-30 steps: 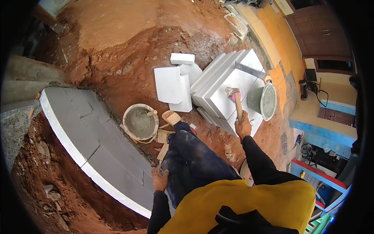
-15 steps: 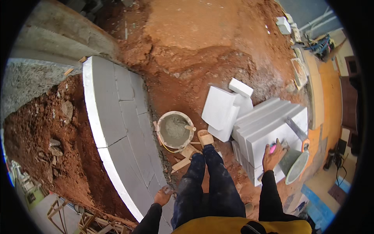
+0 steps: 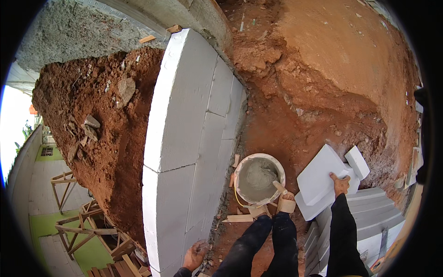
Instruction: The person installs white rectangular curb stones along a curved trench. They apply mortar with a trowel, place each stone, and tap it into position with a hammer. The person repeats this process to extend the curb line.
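Uneven red soil (image 3: 295, 134); my right hand (image 3: 340, 183) at white block (image 3: 317, 177), left hand (image 3: 196, 255) near wall (image 3: 182, 138), grips unclear; off-centre hold could tip block.

1. Right sleeve (image 3: 343, 237): black, long, close-fitting, ending at the wrist.
2. Left sleeve (image 3: 182, 273): black too, only its end showing.
3. Right hand (image 3: 340, 184) and left hand (image 3: 195, 255): both bare.
4. Trousers (image 3: 247, 244): dark navy, long-legged.
5. Footwear (image 3: 286, 206): tan, broad across the foot; finer details too small to tell.

No legible lettering or numbers.
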Demonstrator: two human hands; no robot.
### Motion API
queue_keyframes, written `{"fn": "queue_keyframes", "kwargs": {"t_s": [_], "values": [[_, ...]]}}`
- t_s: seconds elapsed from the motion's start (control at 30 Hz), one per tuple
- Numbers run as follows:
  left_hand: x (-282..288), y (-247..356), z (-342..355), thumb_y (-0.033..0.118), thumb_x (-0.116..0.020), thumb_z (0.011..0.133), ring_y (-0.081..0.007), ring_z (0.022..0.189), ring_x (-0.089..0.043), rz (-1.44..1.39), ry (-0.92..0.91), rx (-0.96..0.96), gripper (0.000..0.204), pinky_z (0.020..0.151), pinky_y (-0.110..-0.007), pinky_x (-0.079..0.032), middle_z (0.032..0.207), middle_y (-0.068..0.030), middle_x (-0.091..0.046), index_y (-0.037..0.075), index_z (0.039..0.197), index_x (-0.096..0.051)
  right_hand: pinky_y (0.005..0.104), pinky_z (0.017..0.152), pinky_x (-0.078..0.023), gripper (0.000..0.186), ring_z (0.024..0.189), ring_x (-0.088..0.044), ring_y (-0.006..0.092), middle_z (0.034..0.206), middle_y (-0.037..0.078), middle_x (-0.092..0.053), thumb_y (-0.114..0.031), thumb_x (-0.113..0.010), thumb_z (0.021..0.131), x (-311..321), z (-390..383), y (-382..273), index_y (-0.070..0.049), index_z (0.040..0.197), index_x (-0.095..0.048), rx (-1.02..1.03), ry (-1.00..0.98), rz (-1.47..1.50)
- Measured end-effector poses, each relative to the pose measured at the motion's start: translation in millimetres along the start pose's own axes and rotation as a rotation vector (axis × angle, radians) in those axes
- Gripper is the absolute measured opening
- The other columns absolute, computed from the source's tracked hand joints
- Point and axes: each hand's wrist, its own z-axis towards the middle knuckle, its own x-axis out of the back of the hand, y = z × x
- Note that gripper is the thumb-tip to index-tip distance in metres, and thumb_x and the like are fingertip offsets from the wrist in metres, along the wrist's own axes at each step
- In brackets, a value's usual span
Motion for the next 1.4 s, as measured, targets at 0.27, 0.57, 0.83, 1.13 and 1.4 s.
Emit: {"fn": "queue_keyframes", "kwargs": {"t_s": [0.27,0.57,0.83,1.13,1.4], "values": [[-63,26,-15,0.032,-0.068,0.103,-0.0321,0.128,-0.069,-0.092,-0.144,-0.250,0.063,0.110,-0.039,-0.052,0.141,-0.0193,-0.070,-0.001,0.154,-0.050,0.0474,0.109,-0.051,0.111,0.123,-0.068,0.0472,0.127,0.031,-0.071,-0.037,-0.092,0.072,-49,-83,-77,-0.004,0.158,-0.029,0.238,0.001,0.153],[-86,170,-99,0.034,-0.080,0.092,-0.0415,0.153,-0.041,0.047,0.133,-0.947,0.088,0.122,-0.053,-0.039,0.168,-0.0230,-0.038,0.004,0.163,-0.038,0.0478,0.106,-0.052,0.094,0.121,-0.068,0.0456,0.128,0.030,-0.069,-0.034,-0.093,0.074,194,-302,-161,0.003,0.143,-0.041,0.590,-0.044,0.219],[1,289,-136,0.035,-0.091,0.079,-0.0444,0.159,-0.029,0.120,0.472,-1.243,0.113,0.125,-0.069,-0.026,0.176,-0.0202,-0.023,0.023,0.171,-0.027,0.0392,0.097,-0.058,0.088,0.112,-0.071,0.0314,0.124,0.027,-0.067,-0.031,-0.093,0.079,297,-477,-312,0.010,0.138,-0.042,0.944,-0.226,0.513],[208,386,-129,0.019,-0.080,0.075,-0.0478,0.144,-0.050,0.206,0.759,-1.299,0.087,0.114,-0.055,-0.050,0.166,-0.0230,-0.039,0.014,0.156,-0.049,0.0439,0.105,-0.054,0.098,0.119,-0.070,0.0390,0.135,0.033,-0.063,-0.061,-0.077,0.088,272,-568,-507,0.011,0.145,-0.041,1.088,-0.393,0.622],[296,438,-101,0.026,-0.079,0.071,-0.0387,0.131,-0.065,0.175,0.592,-1.143,0.086,0.110,-0.047,-0.053,0.148,-0.0200,-0.061,0.005,0.150,-0.052,0.0554,0.131,-0.016,0.120,0.163,-0.017,0.0429,0.176,0.027,-0.017,-0.093,-0.036,0.093,170,-602,-512,-0.010,0.174,-0.006,0.700,-0.972,0.968]]}}
